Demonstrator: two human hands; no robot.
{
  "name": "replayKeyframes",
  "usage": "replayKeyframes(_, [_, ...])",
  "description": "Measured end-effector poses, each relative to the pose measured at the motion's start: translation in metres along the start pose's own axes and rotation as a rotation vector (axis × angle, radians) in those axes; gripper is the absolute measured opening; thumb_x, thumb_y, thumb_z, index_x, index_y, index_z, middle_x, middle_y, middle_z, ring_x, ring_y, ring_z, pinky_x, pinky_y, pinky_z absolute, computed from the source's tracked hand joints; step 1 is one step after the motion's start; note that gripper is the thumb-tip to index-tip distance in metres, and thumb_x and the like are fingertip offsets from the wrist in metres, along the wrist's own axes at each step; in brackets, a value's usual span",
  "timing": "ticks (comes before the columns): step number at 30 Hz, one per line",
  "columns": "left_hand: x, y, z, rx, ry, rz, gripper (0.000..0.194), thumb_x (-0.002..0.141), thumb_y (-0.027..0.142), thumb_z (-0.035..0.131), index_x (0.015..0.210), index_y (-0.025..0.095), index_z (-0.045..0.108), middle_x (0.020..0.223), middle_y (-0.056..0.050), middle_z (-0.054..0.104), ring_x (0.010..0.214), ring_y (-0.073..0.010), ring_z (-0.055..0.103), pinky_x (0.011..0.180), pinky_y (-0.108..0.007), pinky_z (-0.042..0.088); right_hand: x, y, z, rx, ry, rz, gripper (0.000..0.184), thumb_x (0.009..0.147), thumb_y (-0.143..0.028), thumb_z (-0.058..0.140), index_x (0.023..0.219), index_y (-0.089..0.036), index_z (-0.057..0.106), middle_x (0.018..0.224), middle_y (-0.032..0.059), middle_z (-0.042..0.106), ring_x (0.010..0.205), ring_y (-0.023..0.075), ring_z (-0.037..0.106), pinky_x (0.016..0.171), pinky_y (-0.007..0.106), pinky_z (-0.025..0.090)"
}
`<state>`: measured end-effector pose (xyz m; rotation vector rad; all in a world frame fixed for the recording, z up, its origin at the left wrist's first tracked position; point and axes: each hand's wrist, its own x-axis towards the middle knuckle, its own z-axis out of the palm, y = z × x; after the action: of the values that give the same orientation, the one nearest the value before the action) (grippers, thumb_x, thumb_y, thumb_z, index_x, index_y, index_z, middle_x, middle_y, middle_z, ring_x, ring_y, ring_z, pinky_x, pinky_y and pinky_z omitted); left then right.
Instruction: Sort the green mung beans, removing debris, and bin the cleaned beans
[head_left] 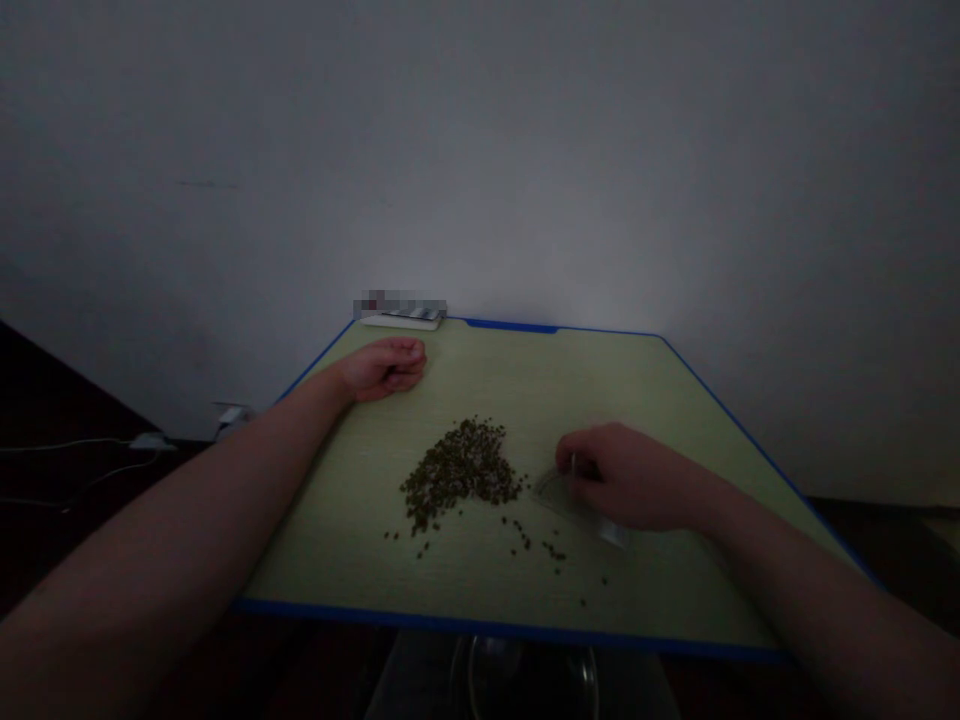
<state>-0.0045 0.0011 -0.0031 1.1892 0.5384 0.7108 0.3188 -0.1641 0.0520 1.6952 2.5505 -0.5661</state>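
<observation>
A pile of small greenish-brown beans or seeds (465,465) lies on the pale table, with several strays scattered towards the near edge. To the right of the pile, my right hand (619,475) pinches a clear plastic protractor (555,487); its curved, marked edge is close to the nearest beans. The hand hides part of the protractor, and its far corner is blurred. My left hand (384,367) rests in a loose fist beyond the pile on the left, apart from the beans, and nothing shows in it.
The table (600,380) has a blue rim. A white object (401,320), partly pixelated, sits at its back left corner by the wall. Below the near edge, a clear round bowl (532,680) is partly in view. White cables and a plug (152,441) are at the left.
</observation>
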Motion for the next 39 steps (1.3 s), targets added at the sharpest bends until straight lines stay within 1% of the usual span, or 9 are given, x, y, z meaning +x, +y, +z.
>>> replayKeyframes(4, [0.0,0.0,-0.001,-0.012,0.003,-0.004,0.03,0.07,0.025,0.08,0.065,0.015,0.052,0.054,0.007,0.034,0.041,-0.0037,0.031,0.037,-0.015,0.023,0.004,0.007,-0.001,-0.047,0.062,0.088,0.025,0.076,-0.013,0.057,0.095,-0.016,0.072,0.07,0.0044,0.07,0.061,0.0163,0.058,0.057,0.028,0.035])
replayKeyframes(6, [0.0,-0.001,-0.002,-0.016,0.006,-0.012,0.03,0.07,0.025,0.081,0.065,0.015,0.053,0.053,0.007,0.033,0.04,-0.0037,0.031,0.037,-0.015,0.023,0.007,0.01,0.001,-0.063,0.103,0.091,0.027,0.077,-0.013,0.056,0.098,-0.016,0.073,0.069,0.0048,0.07,0.06,0.0167,0.058,0.057,0.028,0.035])
replayKeyframes(9, [0.0,-0.001,-0.002,-0.021,0.004,-0.012,0.03,0.07,0.025,0.08,0.066,0.015,0.053,0.053,0.007,0.034,0.04,-0.0038,0.031,0.036,-0.015,0.023,0.012,0.011,0.006,-0.065,0.182,0.038,0.032,0.079,-0.013,0.053,0.104,-0.017,0.073,0.074,0.0059,0.072,0.064,0.0179,0.06,0.06,0.029,0.037])
replayKeyframes(13, [0.001,-0.002,-0.004,-0.026,-0.016,-0.012,0.032,0.071,0.025,0.08,0.064,0.015,0.05,0.053,0.007,0.033,0.04,-0.0037,0.03,0.036,-0.015,0.023,0.016,0.008,0.014,-0.035,0.259,-0.068,0.035,0.081,-0.013,0.051,0.107,-0.017,0.074,0.09,0.0086,0.076,0.08,0.0209,0.067,0.072,0.031,0.043])
replayKeyframes(19, [0.0,-0.001,-0.003,-0.011,-0.016,0.009,0.032,0.072,0.026,0.079,0.065,0.015,0.05,0.054,0.007,0.033,0.041,-0.0033,0.03,0.037,-0.014,0.023,0.011,0.003,0.012,0.003,0.196,-0.138,0.038,0.081,-0.011,0.051,0.109,-0.017,0.076,0.101,0.0096,0.077,0.089,0.0226,0.069,0.08,0.033,0.047])
replayKeyframes(25, [-0.001,0.0,-0.002,-0.001,-0.011,-0.001,0.032,0.074,0.025,0.077,0.065,0.016,0.048,0.055,0.007,0.034,0.041,-0.0037,0.03,0.037,-0.015,0.024,0.002,0.008,0.002,-0.002,0.052,-0.161,0.038,0.079,-0.011,0.052,0.108,-0.019,0.076,0.093,0.007,0.077,0.083,0.0209,0.068,0.076,0.031,0.046])
replayKeyframes(30, [0.0,-0.001,-0.003,0.002,-0.009,0.001,0.031,0.073,0.024,0.077,0.065,0.016,0.049,0.055,0.006,0.035,0.041,-0.0036,0.03,0.037,-0.015,0.024,0.005,0.008,0.004,-0.001,0.105,-0.106,0.037,0.08,-0.011,0.052,0.109,-0.016,0.075,0.091,0.0088,0.076,0.079,0.0207,0.066,0.072,0.03,0.045])
replayKeyframes(34, [0.0,0.0,-0.001,-0.007,0.004,-0.009,0.03,0.072,0.024,0.079,0.066,0.015,0.051,0.054,0.007,0.035,0.041,-0.0034,0.031,0.037,-0.014,0.023,0.008,0.004,0.008,0.012,0.173,-0.101,0.038,0.083,-0.012,0.049,0.111,-0.015,0.074,0.1,0.0114,0.076,0.088,0.0228,0.067,0.079,0.032,0.046])
replayKeyframes(39, [-0.001,0.0,0.0,-0.015,0.002,-0.003,0.03,0.071,0.024,0.079,0.065,0.015,0.051,0.054,0.007,0.035,0.041,-0.0032,0.031,0.037,-0.014,0.023,0.005,0.004,0.008,0.02,0.132,-0.131,0.037,0.078,-0.01,0.052,0.105,-0.017,0.075,0.092,0.0083,0.076,0.081,0.0205,0.066,0.074,0.03,0.044])
